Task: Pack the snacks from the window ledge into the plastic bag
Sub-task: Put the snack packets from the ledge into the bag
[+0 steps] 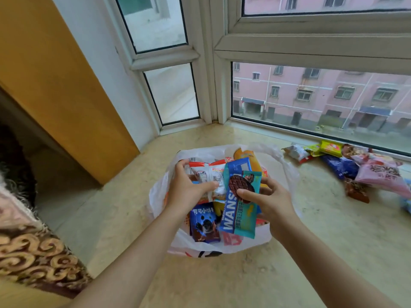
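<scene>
A white plastic bag [160, 194] lies open on the stone window ledge [333, 230], filled with several snack packets. My right hand [269, 201] holds a teal packet with a chocolate biscuit picture [245, 216] together with a blue packet [235, 172] over the bag's mouth, thumb on the front. My left hand [186, 187] grips a white and red packet [209, 174] at the bag's left side. A dark blue cocoa biscuit packet [204, 223] sits inside the bag near its front.
More snack packets lie in a heap at the right by the window: a pink one [382, 176], a dark blue one [340, 165], a yellow-green one [331, 148], a silver one [297, 152] and a brown one [357, 191]. An orange panel [62, 85] stands at left; patterned fabric [37, 258] lies at lower left.
</scene>
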`<state>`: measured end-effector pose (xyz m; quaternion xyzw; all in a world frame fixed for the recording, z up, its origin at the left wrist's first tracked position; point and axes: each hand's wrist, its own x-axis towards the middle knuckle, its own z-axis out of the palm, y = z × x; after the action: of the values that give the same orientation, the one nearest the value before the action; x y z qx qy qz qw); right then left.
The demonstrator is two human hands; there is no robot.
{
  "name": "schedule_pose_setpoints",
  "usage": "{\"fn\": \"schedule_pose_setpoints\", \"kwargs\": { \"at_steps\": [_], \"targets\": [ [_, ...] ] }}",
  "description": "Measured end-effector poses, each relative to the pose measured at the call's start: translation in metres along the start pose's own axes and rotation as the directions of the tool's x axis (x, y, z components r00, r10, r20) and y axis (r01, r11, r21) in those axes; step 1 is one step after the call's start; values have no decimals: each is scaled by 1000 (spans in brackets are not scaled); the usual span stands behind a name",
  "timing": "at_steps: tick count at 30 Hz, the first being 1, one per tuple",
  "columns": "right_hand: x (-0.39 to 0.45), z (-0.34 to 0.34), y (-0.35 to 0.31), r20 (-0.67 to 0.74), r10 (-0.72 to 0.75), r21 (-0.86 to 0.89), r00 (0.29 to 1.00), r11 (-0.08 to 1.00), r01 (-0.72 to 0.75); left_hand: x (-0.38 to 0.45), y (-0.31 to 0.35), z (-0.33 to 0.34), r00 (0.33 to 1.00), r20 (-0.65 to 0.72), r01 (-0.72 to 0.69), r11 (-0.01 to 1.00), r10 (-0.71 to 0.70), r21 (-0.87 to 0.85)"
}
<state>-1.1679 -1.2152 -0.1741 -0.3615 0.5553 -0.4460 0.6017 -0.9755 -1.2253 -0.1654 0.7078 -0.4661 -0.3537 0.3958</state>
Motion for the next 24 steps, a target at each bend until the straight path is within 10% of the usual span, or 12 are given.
{"fn": "schedule_pose_setpoints", "kwargs": {
  "at_steps": [10, 16, 24],
  "targets": [
    [57, 35, 8, -62, -361, -599, 930, 759, 255, 28, -5, 25, 983, 15, -173, 898, 183, 406],
    [55, 27, 10, -16, -448, -563, 894, 743, 362, 23, -9, 39, 942, 16, -314, 861, 336, 401],
    [27, -53, 37, 357, -728, -881, 585, -55, 470, -21, -3, 96, 747, 176, -599, 534, 641, 596]
  ]
}}
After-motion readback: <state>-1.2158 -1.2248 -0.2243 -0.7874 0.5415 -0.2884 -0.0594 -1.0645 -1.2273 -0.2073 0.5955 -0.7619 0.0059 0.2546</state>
